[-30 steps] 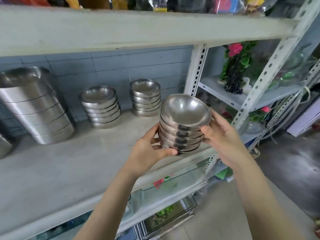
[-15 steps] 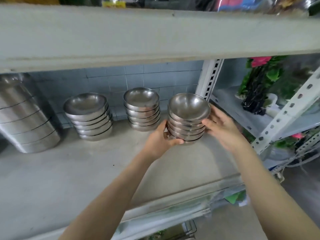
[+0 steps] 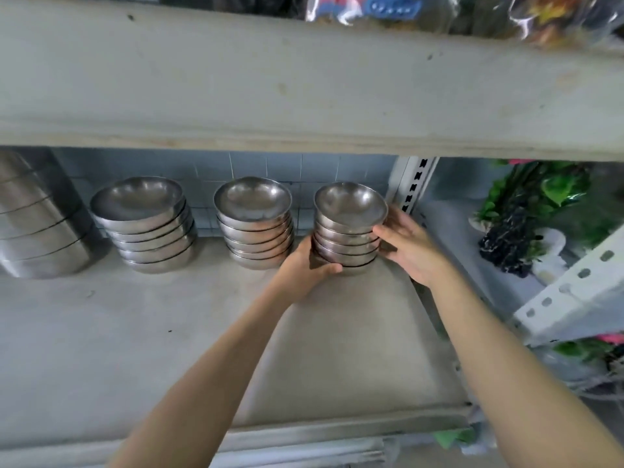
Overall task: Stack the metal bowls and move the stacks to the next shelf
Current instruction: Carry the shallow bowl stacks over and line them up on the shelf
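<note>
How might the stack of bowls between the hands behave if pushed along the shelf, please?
The stack of bowls looks like rigid polished metal, so it would probably slide on the shelf. Tall over a narrow base, it may tip or shed upper bowls if pushed high; the left hand and right hand steady its sides.

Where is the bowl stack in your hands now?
Head view: held bowl stack is at the back right of the shelf, between the middle bowl stack and the white upright post.
</note>
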Available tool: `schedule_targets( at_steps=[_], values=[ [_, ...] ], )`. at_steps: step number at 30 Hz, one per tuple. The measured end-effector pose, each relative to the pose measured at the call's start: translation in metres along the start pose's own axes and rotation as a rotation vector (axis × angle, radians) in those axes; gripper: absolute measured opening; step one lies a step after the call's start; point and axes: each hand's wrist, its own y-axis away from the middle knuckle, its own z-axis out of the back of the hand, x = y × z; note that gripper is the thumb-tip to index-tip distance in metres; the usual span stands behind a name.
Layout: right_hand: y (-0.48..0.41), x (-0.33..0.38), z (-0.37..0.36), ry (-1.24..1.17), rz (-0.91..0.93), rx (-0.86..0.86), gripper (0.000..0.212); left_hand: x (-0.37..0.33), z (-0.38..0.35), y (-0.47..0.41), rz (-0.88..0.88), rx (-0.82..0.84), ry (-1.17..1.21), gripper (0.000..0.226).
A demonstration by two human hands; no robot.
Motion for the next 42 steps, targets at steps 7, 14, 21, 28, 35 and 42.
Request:
schedule_targets(
  at_steps=[7, 14, 21, 28, 35, 42],
  values=[
    [-0.011, 0.000, 0.006, 0.000, -0.001, 0.062, 0.087, -0.004, -0.003, -0.002, 0.002, -0.023, -0.037, 0.079],
    [-0.015, 0.001, 0.009, -0.008, 0.008, 0.088, 0.080, -0.005, 0.001, -0.004, 0.043, 0.020, -0.020, 0.093],
    [-0.014, 0.005, 0.009, 0.033, 0.032, 0.102, 0.076, -0.008, 0.004, -0.006, 0.085, 0.062, 0.024, 0.086],
    [-0.011, 0.007, 0.009, 0.095, 0.071, 0.048, 0.102, -0.004, 0.002, -0.008, 0.194, -0.027, -0.061, 0.130],
    [0.059, 0.013, -0.019, 0.412, 0.250, -0.289, 0.062, -0.054, 0.018, 0.078, 0.198, -0.019, -0.044, 0.081],
    [0.126, 0.013, -0.110, 0.555, 0.391, -0.078, 0.042, -0.055, 0.104, 0.212, 0.128, -0.235, -0.128, 0.038]
  ],
)
